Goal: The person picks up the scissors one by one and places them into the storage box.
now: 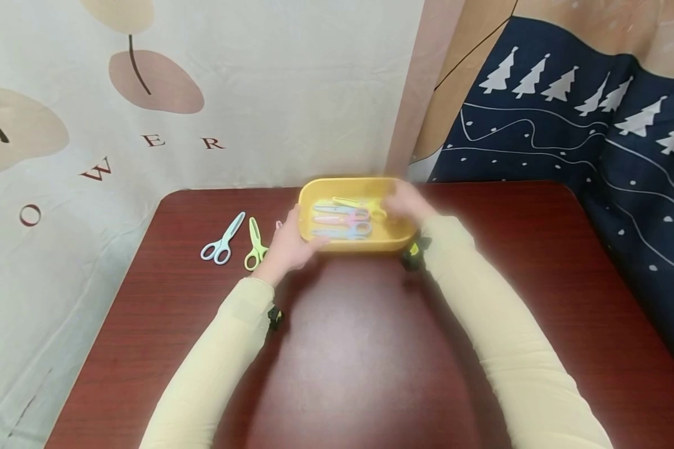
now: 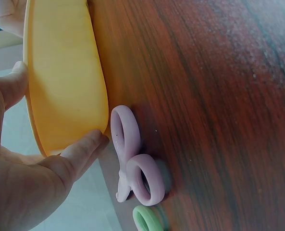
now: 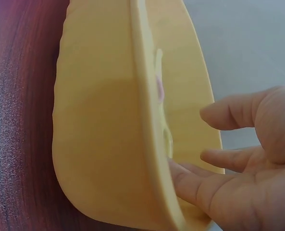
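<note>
A yellow plastic bin [image 1: 365, 246] stands at the table's far edge. At its left end my left hand [image 1: 292, 244] holds it, thumb along the near side and other fingers round the corner. My right hand [image 1: 407, 201], blurred in the head view, reaches over the right end; the right wrist view shows its fingers spread and dipping inside. Several scissors lie in the bin, among them yellow-green scissors [image 1: 351, 202] nearest the right hand and pink scissors [image 1: 330, 219]. Lilac scissors [image 2: 127, 159] lie just beside the bin, mostly hidden by the left hand in the head view.
Light blue scissors [image 1: 224, 240] and green scissors [image 1: 254, 243] lie left of the left hand on the dark red wooden table [image 1: 359, 349]. Behind the table hangs a pale printed curtain [image 1: 292, 93], with a navy tree-patterned cloth [image 1: 511, 131] on the right.
</note>
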The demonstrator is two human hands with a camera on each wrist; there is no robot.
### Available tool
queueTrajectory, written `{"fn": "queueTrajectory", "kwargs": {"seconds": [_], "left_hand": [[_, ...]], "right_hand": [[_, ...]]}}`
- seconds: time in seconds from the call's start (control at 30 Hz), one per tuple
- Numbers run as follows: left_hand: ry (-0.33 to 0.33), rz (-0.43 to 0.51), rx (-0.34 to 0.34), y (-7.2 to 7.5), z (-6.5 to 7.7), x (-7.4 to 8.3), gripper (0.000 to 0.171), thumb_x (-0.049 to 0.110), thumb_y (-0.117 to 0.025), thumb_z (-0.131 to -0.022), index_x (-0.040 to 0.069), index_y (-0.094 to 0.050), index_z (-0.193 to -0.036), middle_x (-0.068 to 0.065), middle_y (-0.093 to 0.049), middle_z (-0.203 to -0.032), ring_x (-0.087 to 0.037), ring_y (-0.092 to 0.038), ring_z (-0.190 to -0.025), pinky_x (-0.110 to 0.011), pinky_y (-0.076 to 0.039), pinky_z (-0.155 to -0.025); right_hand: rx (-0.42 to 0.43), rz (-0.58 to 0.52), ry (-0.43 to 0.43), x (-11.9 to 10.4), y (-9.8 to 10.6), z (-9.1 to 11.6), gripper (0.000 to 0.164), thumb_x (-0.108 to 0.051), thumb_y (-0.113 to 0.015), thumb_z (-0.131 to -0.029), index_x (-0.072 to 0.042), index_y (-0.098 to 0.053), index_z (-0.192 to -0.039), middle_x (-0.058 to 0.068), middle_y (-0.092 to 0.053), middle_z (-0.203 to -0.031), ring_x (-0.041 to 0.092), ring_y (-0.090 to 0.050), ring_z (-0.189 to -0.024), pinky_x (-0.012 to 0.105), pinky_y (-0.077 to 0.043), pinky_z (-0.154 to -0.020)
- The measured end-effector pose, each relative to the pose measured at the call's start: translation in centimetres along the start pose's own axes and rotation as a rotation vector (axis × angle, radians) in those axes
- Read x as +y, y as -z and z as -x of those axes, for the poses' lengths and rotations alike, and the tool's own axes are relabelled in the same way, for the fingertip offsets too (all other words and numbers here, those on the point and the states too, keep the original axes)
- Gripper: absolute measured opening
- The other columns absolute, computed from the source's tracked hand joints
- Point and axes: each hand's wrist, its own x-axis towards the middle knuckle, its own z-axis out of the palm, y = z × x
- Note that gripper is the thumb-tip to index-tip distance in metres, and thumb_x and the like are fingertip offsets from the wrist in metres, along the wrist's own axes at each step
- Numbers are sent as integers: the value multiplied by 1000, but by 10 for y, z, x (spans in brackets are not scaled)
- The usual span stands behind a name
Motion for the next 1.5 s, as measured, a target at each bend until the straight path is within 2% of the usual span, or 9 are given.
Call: {"fn": "queueTrajectory", "kwargs": {"seconds": [0.1, 0.27, 0.5, 0.7, 0.93, 1.13, 1.4, 1.5], "left_hand": [[0, -6, -2, 0, 0, 0, 101, 33, -74, -93, -9, -12, -161, -30, -30, -163, -41, -31, -151, -56, -5, -129], [5, -6, -4, 0, 0, 0, 101, 34, -73, -93, -8, -12, -161, -30, -29, -163, -41, -30, -152, -55, -6, -129], [10, -8, -9, 0, -1, -1, 101, 34, -73, -93, -9, -11, -161, -31, -26, -164, -41, -27, -153, -54, -5, -129], [7, -10, -9, 0, -2, -1, 102, 36, -72, -94, -9, -11, -161, -31, -25, -164, -40, -26, -154, -55, -5, -129], [16, 8, -7, -1, 0, -1, 102, 37, -73, -93, -8, -11, -161, -31, -27, -164, -41, -26, -154, -54, -6, -130], [16, 22, -8, 0, 0, 0, 101, 35, -73, -93, -7, -12, -162, -30, -28, -164, -40, -26, -154, -53, -5, -130], [13, 20, -12, 0, 1, -1, 102, 35, -73, -93, -6, -11, -162, -29, -28, -164, -40, -26, -154, -54, -4, -130], [10, 18, -13, 0, 0, -1, 102, 36, -73, -93, -6, -11, -162, -30, -27, -164, -40, -26, -154, -54, -5, -130]], "right_hand": [[-7, 10, -2, -1, 2, 0, 51, 1, -57, -88, 5, -51, -138, 21, -58, -118, 32, -60, -92, 50, -60, -85], [-26, 6, 12, -1, 6, 2, 46, 1, -58, -91, 7, -52, -136, 23, -58, -119, 34, -62, -97, 49, -60, -90], [-14, 12, 54, 1, 15, 13, 52, -2, -59, -94, 5, -49, -144, 22, -56, -134, 37, -62, -111, 48, -57, -99], [21, -9, 87, 4, 23, 23, 54, -5, -59, -98, 4, -47, -150, 21, -54, -145, 33, -58, -118, 46, -52, -107], [64, -14, 164, 14, 28, 36, 50, -9, -58, -100, 3, -50, -147, 21, -55, -145, 35, -57, -123, 48, -50, -110], [107, -19, 181, 27, 31, 45, 49, -11, -59, -100, 1, -52, -147, 19, -56, -145, 33, -55, -130, 47, -45, -115], [168, -68, 194, 41, 30, 56, 44, -16, -63, -99, -8, -60, -142, 13, -61, -141, 27, -55, -127, 46, -43, -116], [202, -67, 219, 46, 29, 59, 43, -17, -66, -97, -9, -62, -139, 13, -63, -137, 25, -55, -126, 46, -43, -115]]}}
